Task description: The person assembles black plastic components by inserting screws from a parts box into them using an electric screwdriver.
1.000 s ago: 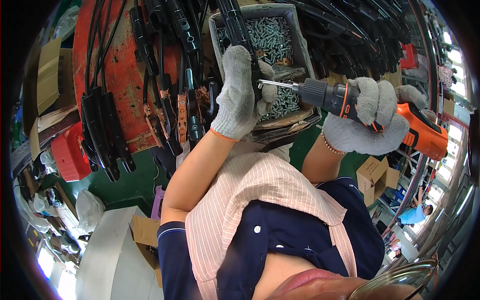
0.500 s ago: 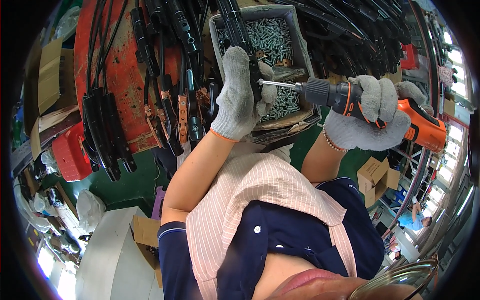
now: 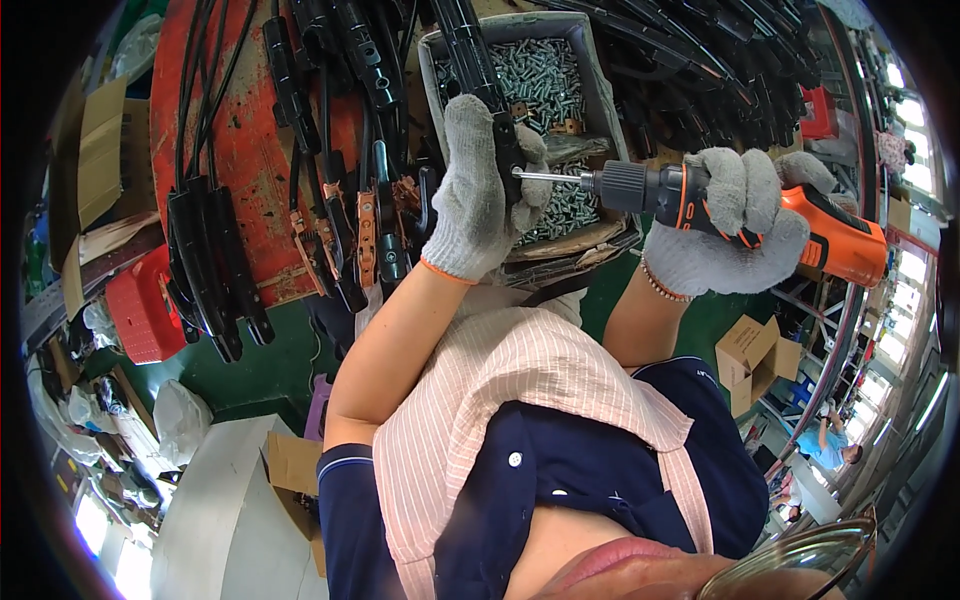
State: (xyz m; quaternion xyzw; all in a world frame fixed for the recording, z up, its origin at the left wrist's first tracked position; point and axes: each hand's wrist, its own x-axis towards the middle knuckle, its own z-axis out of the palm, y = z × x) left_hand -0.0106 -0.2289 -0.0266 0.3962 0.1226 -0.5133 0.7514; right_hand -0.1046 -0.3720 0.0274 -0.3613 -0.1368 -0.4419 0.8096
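Note:
My left hand (image 3: 472,195), in a grey knit glove, is closed around a long black plastic part (image 3: 470,55) over the screw box. Gripped in my gloved right hand (image 3: 735,215) is an orange and black cordless screwdriver (image 3: 630,187). Its thin bit (image 3: 550,177) points left and meets the side of the black part, beside my left fingers. Whether a screw sits at the bit's tip is too small to tell. Beneath the black part stands a grey-lined box (image 3: 598,75) holding many small silver screws (image 3: 545,80) and a few copper-coloured pieces (image 3: 570,127).
Black parts with cables and copper fittings (image 3: 365,235) lie on the worn red tabletop (image 3: 245,130) at left. More black parts (image 3: 700,70) are heaped at the far right. A red stool (image 3: 145,305) and an open cardboard box (image 3: 750,355) stand lower down. A person (image 3: 825,445) is in the right background.
My right hand and the screwdriver have shifted slightly left and up, towards the black part. My left hand has barely moved and keeps its hold.

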